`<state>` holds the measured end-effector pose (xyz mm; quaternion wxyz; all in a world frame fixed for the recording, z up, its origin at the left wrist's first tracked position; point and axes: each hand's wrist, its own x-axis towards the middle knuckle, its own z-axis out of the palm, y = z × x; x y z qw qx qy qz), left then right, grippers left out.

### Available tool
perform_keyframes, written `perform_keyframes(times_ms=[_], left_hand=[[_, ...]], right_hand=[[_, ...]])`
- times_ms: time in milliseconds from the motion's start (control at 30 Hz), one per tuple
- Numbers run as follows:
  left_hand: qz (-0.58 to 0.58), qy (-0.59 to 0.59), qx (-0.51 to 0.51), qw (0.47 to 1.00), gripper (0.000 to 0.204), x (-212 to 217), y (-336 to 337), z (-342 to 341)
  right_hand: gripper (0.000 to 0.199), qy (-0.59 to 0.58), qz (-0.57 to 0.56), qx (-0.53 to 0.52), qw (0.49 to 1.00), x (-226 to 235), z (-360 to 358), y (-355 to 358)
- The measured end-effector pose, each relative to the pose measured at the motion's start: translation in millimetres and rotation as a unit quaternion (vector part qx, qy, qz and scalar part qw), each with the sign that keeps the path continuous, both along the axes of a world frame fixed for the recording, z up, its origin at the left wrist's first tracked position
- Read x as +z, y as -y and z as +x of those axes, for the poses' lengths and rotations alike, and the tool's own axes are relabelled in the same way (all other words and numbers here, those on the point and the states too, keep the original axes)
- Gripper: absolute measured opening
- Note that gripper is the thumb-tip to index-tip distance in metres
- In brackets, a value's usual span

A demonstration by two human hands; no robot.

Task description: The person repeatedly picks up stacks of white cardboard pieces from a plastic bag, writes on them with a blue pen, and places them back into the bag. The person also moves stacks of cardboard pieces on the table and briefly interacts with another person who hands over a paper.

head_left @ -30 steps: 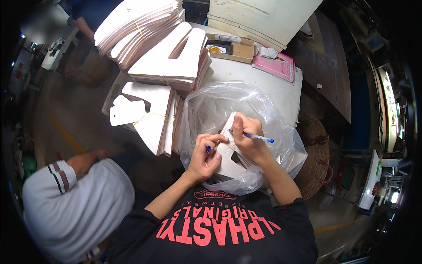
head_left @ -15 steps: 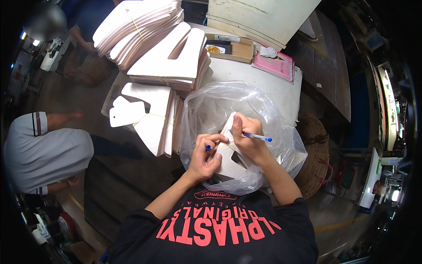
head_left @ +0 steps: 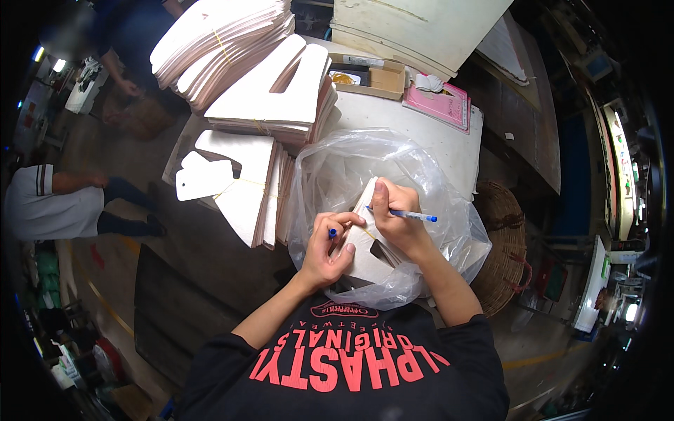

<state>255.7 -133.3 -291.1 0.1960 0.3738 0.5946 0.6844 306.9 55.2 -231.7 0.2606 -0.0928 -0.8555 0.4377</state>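
My right hand [head_left: 397,214] is closed round a blue-ended ballpoint pen [head_left: 415,215], its tip at the top face of a bundle of white cut pieces [head_left: 368,263]. A yellow rubber band crosses this bundle, which has a dark notch. Between the curled fingers of my left hand [head_left: 325,250] sits a blue pen cap [head_left: 332,233]. That hand's index finger and thumb press on the bundle's left side. Around the bundle spreads an open clear plastic bag [head_left: 449,189], in front of my body.
Banded stacks of white pieces [head_left: 263,95] stand at the left of the white table [head_left: 372,112]. Behind are a cardboard tray [head_left: 385,78] and a pink booklet [head_left: 449,105]. A wicker basket [head_left: 502,245] stands at right. Another person [head_left: 53,203] is at far left.
The person at far left has moved away toward the left edge. Another person at upper left has shifted. My hands, pen and bundle stay almost in place.
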Motion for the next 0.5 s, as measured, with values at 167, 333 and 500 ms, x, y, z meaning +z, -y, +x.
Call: perform_keyframes(times_ms=[167,333,500], left_hand=[[0.000,0.007,-0.001,1.000,0.028,-0.9,-0.2,0.0],[0.003,0.020,-0.002,1.000,0.027,-0.5,-0.6,0.1],[0.001,0.015,-0.002,1.000,0.027,-0.1,-0.5,-0.6]], right_hand=[[0.036,0.011,0.018,-0.001,1.000,3.5,-0.4,0.2],[0.039,0.014,0.027,-0.001,1.000,2.0,-0.2,0.7],[0.034,-0.017,-0.022,-0.003,1.000,-2.6,-0.2,-0.6]])
